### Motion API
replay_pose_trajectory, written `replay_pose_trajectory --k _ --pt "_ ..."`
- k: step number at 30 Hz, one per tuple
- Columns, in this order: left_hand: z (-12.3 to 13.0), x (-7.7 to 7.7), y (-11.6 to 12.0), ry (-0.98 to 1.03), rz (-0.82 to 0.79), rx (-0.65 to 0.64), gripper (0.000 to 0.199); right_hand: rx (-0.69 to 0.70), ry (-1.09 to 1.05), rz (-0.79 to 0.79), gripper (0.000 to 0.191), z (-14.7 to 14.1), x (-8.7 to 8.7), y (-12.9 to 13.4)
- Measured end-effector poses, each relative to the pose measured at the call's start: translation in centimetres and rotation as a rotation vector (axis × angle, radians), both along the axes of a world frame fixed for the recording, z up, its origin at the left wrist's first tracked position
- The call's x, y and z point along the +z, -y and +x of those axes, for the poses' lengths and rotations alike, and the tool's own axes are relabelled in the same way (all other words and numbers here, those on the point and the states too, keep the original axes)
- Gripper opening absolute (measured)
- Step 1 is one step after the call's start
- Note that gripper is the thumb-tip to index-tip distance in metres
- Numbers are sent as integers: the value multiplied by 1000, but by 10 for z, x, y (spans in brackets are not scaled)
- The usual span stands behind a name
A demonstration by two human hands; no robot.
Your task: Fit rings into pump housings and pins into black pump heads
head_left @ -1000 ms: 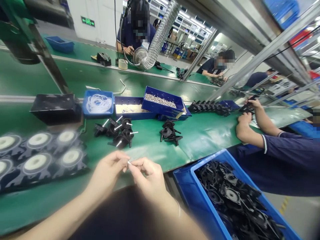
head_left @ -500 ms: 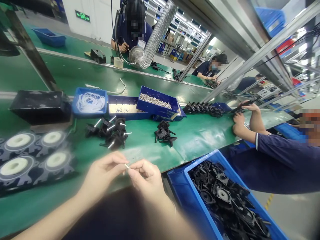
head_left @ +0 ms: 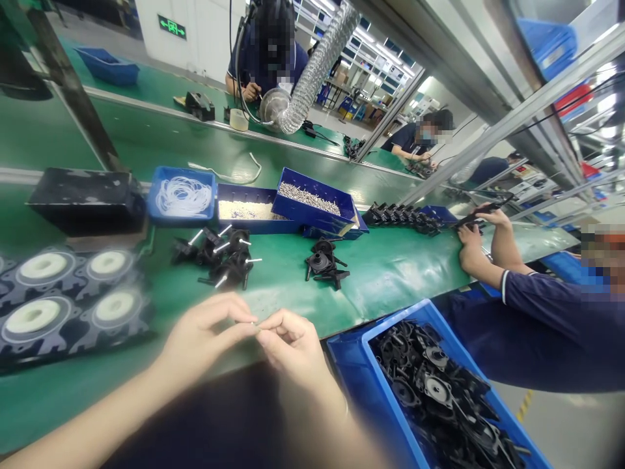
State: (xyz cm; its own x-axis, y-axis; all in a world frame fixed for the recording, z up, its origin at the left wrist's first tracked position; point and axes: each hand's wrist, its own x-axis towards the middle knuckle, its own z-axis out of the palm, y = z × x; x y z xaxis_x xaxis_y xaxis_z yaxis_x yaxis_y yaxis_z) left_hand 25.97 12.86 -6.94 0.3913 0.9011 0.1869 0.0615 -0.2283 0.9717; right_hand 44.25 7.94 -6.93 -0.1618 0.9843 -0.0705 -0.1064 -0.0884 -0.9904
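Observation:
Over the near edge of the green bench (head_left: 390, 267), my left hand (head_left: 208, 335) and my right hand (head_left: 295, 342) meet fingertip to fingertip. Both are closed in a pinch on a small whitish stick-like piece (head_left: 254, 324), mostly covered by the fingers. Beyond my left hand lies a cluster of black plastic parts (head_left: 227, 260), several with white pins standing out. Past my right hand is a smaller group of black parts (head_left: 322, 262).
Blue trays hold white tubing rings (head_left: 183, 197), pale small pieces (head_left: 249, 210) and metal pins (head_left: 312, 200). Black parts with white rings (head_left: 36, 316) lie left. A blue crate (head_left: 349, 365) of black parts stands right, near a co-worker's hands (head_left: 476, 241).
The white piece showed more between the fingers before; now the fingertips cover most of it. The whole view has shifted slightly, while the trays and parts stay in place.

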Motion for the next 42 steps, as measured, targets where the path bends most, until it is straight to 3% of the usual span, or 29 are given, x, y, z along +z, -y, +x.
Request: replay_pose_trajectory --k 4,8,22,28,40,42 --pt "-7 5 -3 -34 155 -69 13 43 7 -4 23 4 3 -2" --pt "-6 5 -4 -24 201 -64 9 85 -91 -41 22 3 -5 -2" --pt "-11 7 -3 34 -11 -131 12 97 -197 -62 22 -4 -29 -3" --pt "-10 7 -4 16 -13 -171 17 91 -224 -57 23 -6 -36 -3" --pt "-5 0 3 108 -255 -78 18 76 -158 -3 26 -11 -29 -8" --pt "-3 0 3 127 -289 -84 28 -30 -63 76 22 1 -21 -16"
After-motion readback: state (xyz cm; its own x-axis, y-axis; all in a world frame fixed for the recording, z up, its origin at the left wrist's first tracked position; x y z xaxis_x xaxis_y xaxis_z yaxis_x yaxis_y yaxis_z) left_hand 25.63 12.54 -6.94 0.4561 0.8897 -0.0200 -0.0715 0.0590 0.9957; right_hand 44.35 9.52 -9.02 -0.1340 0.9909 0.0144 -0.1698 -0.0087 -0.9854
